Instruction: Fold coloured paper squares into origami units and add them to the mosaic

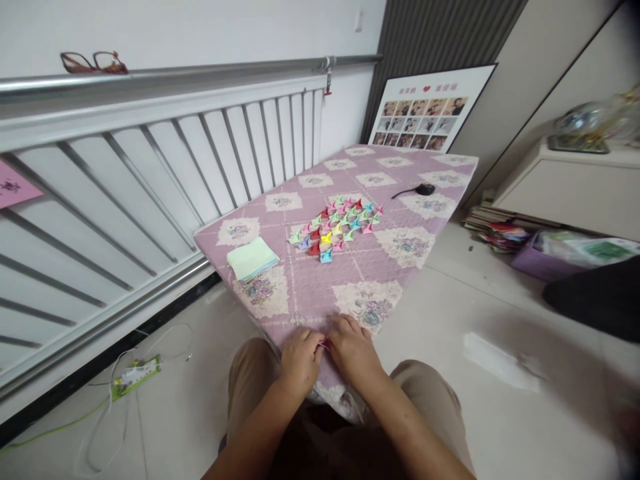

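Close to the near corner of the table, my left hand (301, 360) and my right hand (353, 348) meet around a small piece of pink paper (324, 344). Both hands are closed, with fingertips pinching the paper from either side. Most of it is hidden by the fingers, so its folded shape cannot be made out. Farther up the cloth sit several small folded paper pieces (326, 238) in rows, coloured red, pink, green, yellow and blue. A stack of pale green and blue paper squares (251, 259) lies to the left of them.
A purple flowered tablecloth (320, 293) covers the table. A black object with a thin tail (425, 189) lies near its right edge. On the left is a white radiator (210, 160); glasses (94, 63) rest on the pipe above. A power strip (136, 377) with cables lies on the floor.
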A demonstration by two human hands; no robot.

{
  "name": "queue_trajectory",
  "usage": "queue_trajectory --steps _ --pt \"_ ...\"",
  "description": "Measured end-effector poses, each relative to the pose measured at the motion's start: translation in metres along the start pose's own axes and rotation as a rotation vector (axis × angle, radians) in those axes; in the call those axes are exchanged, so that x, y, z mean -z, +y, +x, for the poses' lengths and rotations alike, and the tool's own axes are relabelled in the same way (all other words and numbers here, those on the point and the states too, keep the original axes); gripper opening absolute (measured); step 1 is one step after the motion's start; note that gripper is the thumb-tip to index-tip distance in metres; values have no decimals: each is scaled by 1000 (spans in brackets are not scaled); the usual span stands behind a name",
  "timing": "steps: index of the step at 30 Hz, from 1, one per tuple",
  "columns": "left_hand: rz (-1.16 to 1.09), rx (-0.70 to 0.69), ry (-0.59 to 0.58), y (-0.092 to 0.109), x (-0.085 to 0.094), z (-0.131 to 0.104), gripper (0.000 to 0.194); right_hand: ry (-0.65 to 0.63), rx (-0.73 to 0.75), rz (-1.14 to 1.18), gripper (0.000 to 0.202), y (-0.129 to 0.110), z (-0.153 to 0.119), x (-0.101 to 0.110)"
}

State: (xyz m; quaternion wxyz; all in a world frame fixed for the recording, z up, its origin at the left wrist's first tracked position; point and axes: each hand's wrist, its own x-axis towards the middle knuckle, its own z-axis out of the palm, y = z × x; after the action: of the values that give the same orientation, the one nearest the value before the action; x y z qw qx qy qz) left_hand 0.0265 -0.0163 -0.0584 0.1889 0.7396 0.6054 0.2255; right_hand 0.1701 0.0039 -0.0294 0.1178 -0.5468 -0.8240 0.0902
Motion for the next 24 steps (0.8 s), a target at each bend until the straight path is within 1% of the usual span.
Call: queue_trajectory --steps 2,4,6,8,10,11,15,17,20,24 --pt "20 -16 -7 0 -1 1 15 21 11 16 17 2 0 -1" --pt "20 -21 -2 0 -2 4 15 82 19 62 15 7 0 -1" --pt "-2 -14 22 -1 -3 8 17 191 26 157 15 15 0 -2" --pt "-32 4 61 -3 -4 15 18 331 24 293 18 24 1 -4" --pt "-66 40 102 -5 -4 25 20 443 -22 443 21 34 2 -9" --pt "-83 64 118 -6 -4 31 22 470 -68 516 21 39 2 -12" --pt "-93 168 158 -4 -6 56 23 474 -304 792 24 53 1 -30" --pt "-49 192 160 -1 -7 65 21 478 -376 838 25 57 1 -38" --pt "9 188 146 3 -9 69 21 464 -400 808 25 58 1 -40" --pt "15 156 136 4 -11 65 29 465 -367 716 23 55 3 -37"
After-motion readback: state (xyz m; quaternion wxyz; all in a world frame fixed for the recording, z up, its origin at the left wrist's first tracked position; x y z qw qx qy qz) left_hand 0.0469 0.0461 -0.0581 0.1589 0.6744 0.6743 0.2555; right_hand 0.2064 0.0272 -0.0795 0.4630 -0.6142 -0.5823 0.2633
